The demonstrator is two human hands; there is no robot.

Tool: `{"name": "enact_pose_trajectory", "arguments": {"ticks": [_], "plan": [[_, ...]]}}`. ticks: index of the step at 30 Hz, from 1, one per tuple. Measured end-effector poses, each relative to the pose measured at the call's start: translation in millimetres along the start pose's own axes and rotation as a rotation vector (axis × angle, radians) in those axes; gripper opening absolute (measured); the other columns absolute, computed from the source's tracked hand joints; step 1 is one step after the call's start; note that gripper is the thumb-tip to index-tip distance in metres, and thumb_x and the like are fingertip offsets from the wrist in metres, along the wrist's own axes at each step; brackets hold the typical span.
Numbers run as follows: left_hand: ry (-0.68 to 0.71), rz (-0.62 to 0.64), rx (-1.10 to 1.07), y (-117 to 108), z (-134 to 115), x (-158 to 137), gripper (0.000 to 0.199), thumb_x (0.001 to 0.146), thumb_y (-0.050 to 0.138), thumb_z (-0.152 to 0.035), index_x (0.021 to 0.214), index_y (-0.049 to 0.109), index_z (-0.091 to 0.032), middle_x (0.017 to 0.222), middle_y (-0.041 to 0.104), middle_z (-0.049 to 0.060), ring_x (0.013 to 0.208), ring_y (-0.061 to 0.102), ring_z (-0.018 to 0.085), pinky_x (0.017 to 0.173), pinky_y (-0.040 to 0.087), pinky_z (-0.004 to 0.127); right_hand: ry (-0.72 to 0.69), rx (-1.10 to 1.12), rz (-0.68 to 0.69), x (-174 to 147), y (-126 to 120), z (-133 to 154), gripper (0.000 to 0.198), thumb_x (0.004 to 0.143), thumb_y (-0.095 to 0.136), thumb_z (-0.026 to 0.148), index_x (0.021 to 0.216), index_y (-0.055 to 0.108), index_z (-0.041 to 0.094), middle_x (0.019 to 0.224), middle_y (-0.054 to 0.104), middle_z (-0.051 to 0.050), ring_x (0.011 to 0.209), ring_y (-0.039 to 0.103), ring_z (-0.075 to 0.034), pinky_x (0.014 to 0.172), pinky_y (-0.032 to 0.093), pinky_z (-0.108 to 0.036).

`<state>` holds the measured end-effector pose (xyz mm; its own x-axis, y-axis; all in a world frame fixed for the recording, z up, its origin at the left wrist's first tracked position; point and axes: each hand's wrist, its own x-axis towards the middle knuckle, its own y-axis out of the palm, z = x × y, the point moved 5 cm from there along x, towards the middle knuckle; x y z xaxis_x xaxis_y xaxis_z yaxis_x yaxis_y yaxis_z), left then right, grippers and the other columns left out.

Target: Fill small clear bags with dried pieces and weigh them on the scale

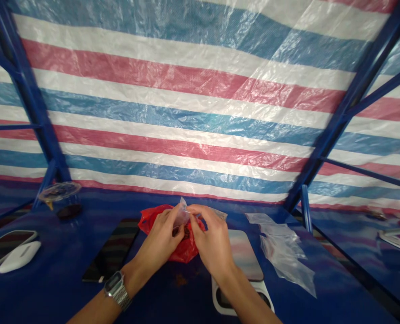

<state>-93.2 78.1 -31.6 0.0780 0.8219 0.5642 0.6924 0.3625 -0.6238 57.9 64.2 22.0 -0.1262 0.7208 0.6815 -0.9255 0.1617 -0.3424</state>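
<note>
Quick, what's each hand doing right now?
Left hand: closed, pinching a small clear bag.
Right hand: closed, pinching the same bag near its top.

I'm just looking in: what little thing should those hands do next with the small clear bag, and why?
Probably ease the top of the small clear bag apart with the fingertips. The left hand and right hand both hold it near its top, over the red bag, though I can't tell whether its mouth is already open.
</note>
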Motion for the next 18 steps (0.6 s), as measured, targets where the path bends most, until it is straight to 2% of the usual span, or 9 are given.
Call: {"name": "enact_pose_trajectory", "arguments": {"ticks": [3, 6, 9, 11, 14, 18], "plan": [[-0.013, 0.018, 0.001, 1, 2, -1, 0.055, 0.097, 0.053, -0.027, 0.151, 0.046, -0.023, 0.125, 0.070, 0.011, 0.115, 0.065, 0.029, 0.103, 0.053, 0.046, -0.005, -0.011, 0.013, -1, -1, 2, 0.026, 0.094, 0.051, 0.011, 0.105, 0.071, 0.025, 0.103, 0.076, -0.002, 0.099, 0.071, -0.018, 0.092, 0.055, -0.030], [0.006, 0.016, 0.059, -4, 1, 1, 0.050, 0.100, 0.048, -0.031, 0.149, 0.048, -0.022, 0.126, 0.069, 0.011, 0.118, 0.064, 0.029, 0.103, 0.052, 0.045, -0.042, -0.127, 0.058, -3, -2, 6, 0.032, 0.095, 0.055, 0.014, 0.122, 0.068, 0.026, 0.115, 0.073, -0.005, 0.107, 0.068, -0.021, 0.098, 0.053, -0.034], [0.109, 0.021, 0.160, -11, -7, 7, 0.050, 0.098, 0.048, -0.025, 0.148, 0.049, -0.023, 0.129, 0.068, 0.010, 0.120, 0.061, 0.030, 0.105, 0.049, 0.047, -0.119, -0.300, 0.120, -5, -4, 10, 0.045, 0.095, 0.060, 0.017, 0.138, 0.059, 0.028, 0.131, 0.068, -0.007, 0.117, 0.064, -0.025, 0.104, 0.050, -0.041], [0.187, 0.013, 0.239, -15, -16, 11, 0.054, 0.096, 0.048, -0.021, 0.150, 0.047, -0.023, 0.122, 0.070, 0.010, 0.114, 0.062, 0.031, 0.102, 0.049, 0.048, -0.128, -0.342, 0.121, -6, -7, 8, 0.044, 0.095, 0.058, 0.016, 0.137, 0.060, 0.029, 0.129, 0.070, -0.006, 0.116, 0.064, -0.026, 0.105, 0.049, -0.042], [0.263, -0.053, 0.320, -20, -33, 16, 0.062, 0.094, 0.052, -0.027, 0.155, 0.039, -0.023, 0.115, 0.072, 0.011, 0.111, 0.062, 0.034, 0.100, 0.047, 0.050, -0.037, -0.300, 0.032, -6, -21, -4, 0.047, 0.092, 0.056, 0.013, 0.136, 0.058, 0.029, 0.117, 0.073, -0.004, 0.109, 0.067, -0.023, 0.102, 0.049, -0.041], [0.305, -0.101, 0.336, -20, -53, 16, 0.064, 0.095, 0.055, -0.040, 0.156, 0.037, -0.029, 0.130, 0.067, 0.011, 0.119, 0.059, 0.036, 0.102, 0.045, 0.051, 0.145, -0.198, -0.093, -8, -54, -37, 0.049, 0.090, 0.057, 0.019, 0.139, 0.055, 0.024, 0.100, 0.075, -0.003, 0.092, 0.070, -0.021, 0.090, 0.054, -0.035]]}}
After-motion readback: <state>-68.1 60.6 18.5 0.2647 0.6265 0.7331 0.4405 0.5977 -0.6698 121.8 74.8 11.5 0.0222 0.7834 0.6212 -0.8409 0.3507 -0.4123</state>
